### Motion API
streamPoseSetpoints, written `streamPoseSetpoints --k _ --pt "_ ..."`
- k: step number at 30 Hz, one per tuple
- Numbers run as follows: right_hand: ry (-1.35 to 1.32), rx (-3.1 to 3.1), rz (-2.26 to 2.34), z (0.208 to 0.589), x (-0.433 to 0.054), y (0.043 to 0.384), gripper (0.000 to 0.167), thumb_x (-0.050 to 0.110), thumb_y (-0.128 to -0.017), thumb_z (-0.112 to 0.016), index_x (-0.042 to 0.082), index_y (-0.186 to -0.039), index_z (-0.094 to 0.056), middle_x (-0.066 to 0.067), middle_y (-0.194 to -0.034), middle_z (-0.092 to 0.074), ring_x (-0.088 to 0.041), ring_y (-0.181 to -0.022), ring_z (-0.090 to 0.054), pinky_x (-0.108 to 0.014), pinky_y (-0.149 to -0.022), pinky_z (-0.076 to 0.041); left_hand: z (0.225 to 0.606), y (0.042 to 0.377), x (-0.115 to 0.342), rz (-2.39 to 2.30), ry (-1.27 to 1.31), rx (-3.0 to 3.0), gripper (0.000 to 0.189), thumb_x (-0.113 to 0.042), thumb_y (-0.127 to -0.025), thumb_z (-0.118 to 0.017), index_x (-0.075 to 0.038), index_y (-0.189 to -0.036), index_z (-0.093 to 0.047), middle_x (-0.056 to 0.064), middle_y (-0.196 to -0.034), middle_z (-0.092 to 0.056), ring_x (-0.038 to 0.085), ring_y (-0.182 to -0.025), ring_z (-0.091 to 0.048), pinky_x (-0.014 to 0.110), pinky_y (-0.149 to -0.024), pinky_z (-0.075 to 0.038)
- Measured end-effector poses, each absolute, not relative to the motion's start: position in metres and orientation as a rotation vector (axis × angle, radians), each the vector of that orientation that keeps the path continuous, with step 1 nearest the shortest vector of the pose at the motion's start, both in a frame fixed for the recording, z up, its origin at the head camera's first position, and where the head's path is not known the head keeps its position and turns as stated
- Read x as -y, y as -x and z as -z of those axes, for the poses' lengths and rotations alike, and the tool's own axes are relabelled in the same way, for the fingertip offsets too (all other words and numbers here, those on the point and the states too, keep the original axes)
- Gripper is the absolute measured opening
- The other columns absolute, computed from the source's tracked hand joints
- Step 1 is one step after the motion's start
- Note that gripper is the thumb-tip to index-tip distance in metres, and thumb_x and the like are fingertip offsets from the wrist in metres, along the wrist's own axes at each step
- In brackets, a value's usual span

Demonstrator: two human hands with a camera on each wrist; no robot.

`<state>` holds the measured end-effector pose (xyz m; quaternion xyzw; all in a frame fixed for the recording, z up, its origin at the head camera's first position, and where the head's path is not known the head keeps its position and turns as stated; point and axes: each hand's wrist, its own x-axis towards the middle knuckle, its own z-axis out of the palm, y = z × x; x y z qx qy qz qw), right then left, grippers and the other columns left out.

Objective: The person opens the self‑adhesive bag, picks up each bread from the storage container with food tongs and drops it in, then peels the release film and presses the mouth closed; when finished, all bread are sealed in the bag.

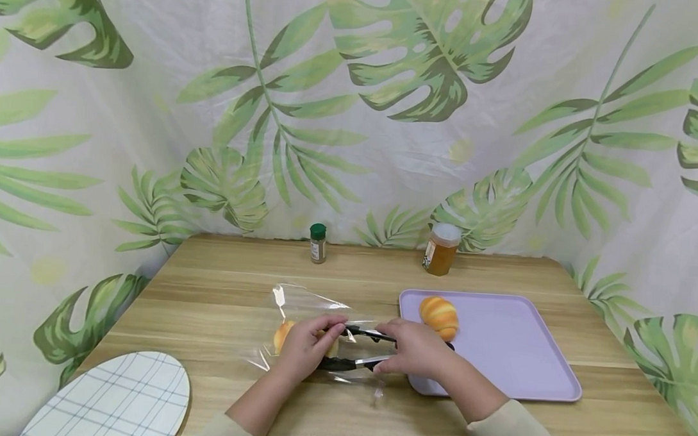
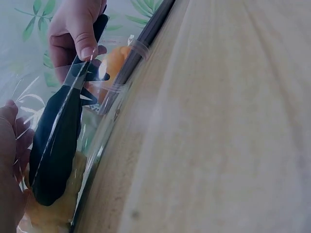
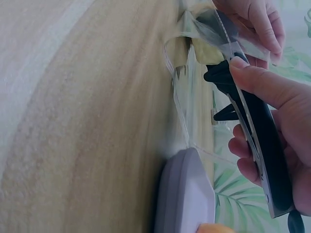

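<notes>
My right hand (image 1: 419, 350) grips black-and-silver tongs (image 3: 265, 145) around their arms, thumb on one side and fingers on the other. The tongs' dark tips reach into a clear plastic bag (image 1: 311, 300) lying on the table. Inside the bag is a golden bread roll (image 1: 284, 335), partly covered by my left hand (image 1: 305, 348). The left thumb and fingers pinch the bag's film by its mouth, close to the upper tong arm. In the left wrist view, one black tong head (image 2: 56, 145) overlaps the bread.
Just right of my hands is a lilac tray (image 1: 512, 345) with a croissant (image 1: 440, 317) at its left side. A green-capped spice jar (image 1: 318, 244) and a honey jar (image 1: 441, 250) stand at the back. A checked oval board (image 1: 123, 396) lies front left.
</notes>
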<state>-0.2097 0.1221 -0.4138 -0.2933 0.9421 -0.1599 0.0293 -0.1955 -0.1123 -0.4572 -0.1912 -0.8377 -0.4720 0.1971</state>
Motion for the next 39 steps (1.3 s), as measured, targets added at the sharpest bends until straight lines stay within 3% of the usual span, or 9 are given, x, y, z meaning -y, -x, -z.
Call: streamPoseSetpoints --k 4,7,14,25,29,31,33,36,39 --pt "0.882 -2.900 0.533 0.411 -0.129 0.208 0.075 0.048 -0.070 -0.084 0.009 -0.130 -0.062 -0.007 -0.125 -0.066 -0.021 -0.107 -0.064 -0.043 -0.090 -0.055 0.458 0.196 0.111 1.363 0.523 2.329 0.012 -0.011 -0.090 -0.069 -0.009 -0.100 -0.076 0.005 -0.096 -0.077 -0.002 -0.062 -0.060 0.019 -0.055 -0.053" --pt "0.880 -2.926 0.522 0.408 -0.137 0.205 0.074 0.047 -0.069 -0.084 0.009 -0.129 -0.062 -0.008 -0.125 -0.066 -0.024 -0.112 -0.063 -0.044 -0.089 -0.055 0.458 0.197 0.110 1.360 0.501 2.321 0.011 -0.012 -0.090 -0.070 -0.011 -0.099 -0.076 0.004 -0.096 -0.077 -0.002 -0.070 -0.064 0.021 -0.061 -0.056" --pt "0.808 -2.978 0.470 0.399 -0.165 0.193 0.076 0.048 -0.069 -0.084 0.011 -0.131 -0.061 -0.004 -0.119 -0.067 -0.014 -0.086 -0.065 -0.032 -0.068 -0.053 0.461 0.199 0.110 1.322 0.480 2.302 0.010 -0.014 -0.090 -0.070 -0.015 -0.098 -0.076 0.002 -0.098 -0.077 0.004 -0.083 -0.069 0.023 -0.071 -0.058" --pt "0.495 -3.119 0.611 0.390 -0.230 0.155 0.076 0.055 -0.068 -0.083 0.014 -0.129 -0.064 0.002 -0.115 -0.068 -0.008 -0.085 -0.060 -0.027 -0.067 -0.049 0.456 0.203 0.113 1.341 0.465 2.265 0.013 -0.014 -0.091 -0.069 -0.009 -0.101 -0.075 0.005 -0.103 -0.076 0.023 -0.100 -0.072 0.033 -0.082 -0.061" --pt "0.352 -3.177 0.641 0.394 -0.252 0.144 0.076 0.055 -0.068 -0.083 0.012 -0.128 -0.064 -0.004 -0.116 -0.068 -0.012 -0.088 -0.062 -0.033 -0.072 -0.052 0.454 0.204 0.115 1.327 0.441 2.276 0.013 -0.016 -0.092 -0.068 -0.011 -0.102 -0.075 0.004 -0.104 -0.076 0.015 -0.099 -0.071 0.030 -0.080 -0.060" --pt "0.286 -3.211 0.637 0.397 -0.260 0.141 0.077 0.052 -0.068 -0.084 0.008 -0.127 -0.064 -0.010 -0.116 -0.069 -0.016 -0.089 -0.064 -0.037 -0.074 -0.053 0.453 0.205 0.116 1.335 0.442 2.281 0.014 -0.017 -0.093 -0.067 -0.011 -0.103 -0.075 0.005 -0.104 -0.076 0.007 -0.079 -0.070 0.027 -0.070 -0.060" --pt "0.212 -3.232 0.625 0.400 -0.267 0.138 0.079 0.052 -0.068 -0.084 0.004 -0.127 -0.063 -0.016 -0.116 -0.068 -0.023 -0.092 -0.065 -0.043 -0.077 -0.054 0.452 0.205 0.117 1.339 0.444 2.284 0.015 -0.017 -0.093 -0.066 -0.010 -0.103 -0.075 0.005 -0.105 -0.076 0.003 -0.079 -0.067 0.024 -0.068 -0.059" --pt "0.107 -3.220 0.601 0.404 -0.274 0.136 0.083 0.054 -0.070 -0.082 -0.002 -0.127 -0.061 -0.022 -0.116 -0.066 -0.030 -0.097 -0.064 -0.051 -0.082 -0.053 0.452 0.205 0.117 1.357 0.460 2.278 0.015 -0.016 -0.094 -0.066 -0.008 -0.104 -0.074 0.006 -0.105 -0.076 0.007 -0.080 -0.070 0.026 -0.068 -0.059" --pt "-0.010 -3.159 0.592 0.408 -0.275 0.136 0.088 0.058 -0.072 -0.079 -0.005 -0.129 -0.057 -0.027 -0.119 -0.063 -0.038 -0.105 -0.062 -0.056 -0.087 -0.050 0.452 0.205 0.116 1.351 0.470 2.269 0.015 -0.015 -0.093 -0.066 -0.008 -0.103 -0.074 0.005 -0.104 -0.076 0.019 -0.101 -0.071 0.033 -0.082 -0.060"
